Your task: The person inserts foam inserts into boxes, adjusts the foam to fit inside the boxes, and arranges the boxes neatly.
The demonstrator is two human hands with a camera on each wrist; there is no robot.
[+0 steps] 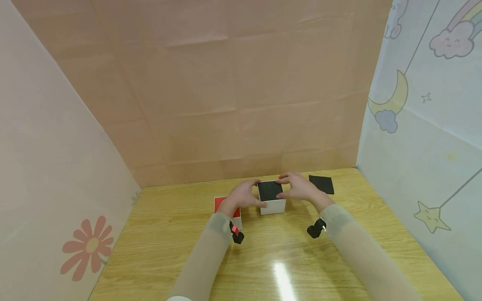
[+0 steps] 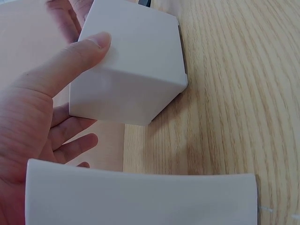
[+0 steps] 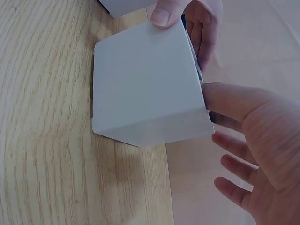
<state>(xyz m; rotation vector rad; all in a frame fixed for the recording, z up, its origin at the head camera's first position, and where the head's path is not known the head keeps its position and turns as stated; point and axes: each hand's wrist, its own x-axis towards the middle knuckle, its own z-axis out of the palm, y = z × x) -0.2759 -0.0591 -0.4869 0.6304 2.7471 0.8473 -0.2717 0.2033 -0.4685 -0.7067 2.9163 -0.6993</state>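
Observation:
A white square box (image 1: 273,207) stands on the wooden table with a black panel (image 1: 270,190) across its top. My left hand (image 1: 242,194) holds the box from the left, thumb on the front face and fingers toward the far side. My right hand (image 1: 299,187) is at the right side, its thumb and forefinger touching the top rim or the black panel; its other fingers (image 3: 234,168) are spread loosely beside the box. What the right fingertips touch inside the rim is hidden. Below my left wrist stands a second white box (image 1: 237,223) with a red top (image 1: 219,202), partly covered by the forearm.
A flat black square piece (image 1: 322,184) lies at the back right of the table (image 1: 169,242). Behind the table hangs a tan cloth wall (image 1: 233,92). Pale printed walls (image 1: 425,138) flank both sides.

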